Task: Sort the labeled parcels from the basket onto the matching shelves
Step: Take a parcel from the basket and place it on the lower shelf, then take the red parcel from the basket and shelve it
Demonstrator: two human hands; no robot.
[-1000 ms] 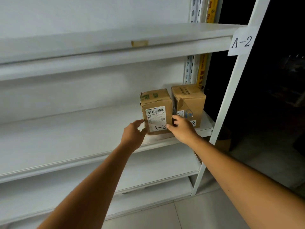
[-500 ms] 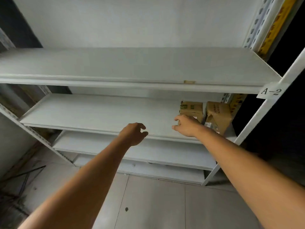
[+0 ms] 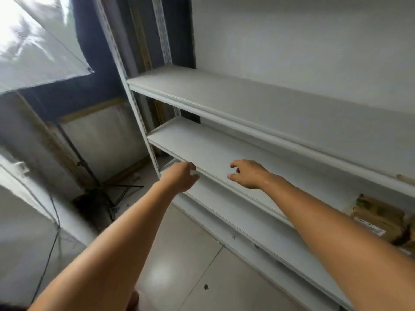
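Observation:
Both my arms stretch out in front of a white metal shelf unit (image 3: 224,153). My left hand (image 3: 179,177) hovers near the front edge of the middle shelf, fingers loosely curled, holding nothing. A little to its right, my right hand (image 3: 248,173) hangs over the same shelf with relaxed, slightly bent fingers and is empty too. A brown cardboard parcel (image 3: 377,217) with a white label stands on the shelf at the far right, partly cut off by the frame. No basket is in view.
A black tripod stand (image 3: 98,182) with a trailing cable stands on the tiled floor to the left of the shelf unit. A translucent sheet (image 3: 38,41) hangs at the upper left. A white upright post (image 3: 132,104) marks the unit's left end.
Both hands let go of the A-2 parcel on the shelf and pulled back. The view swung left, so the parcels slid to the far right edge.

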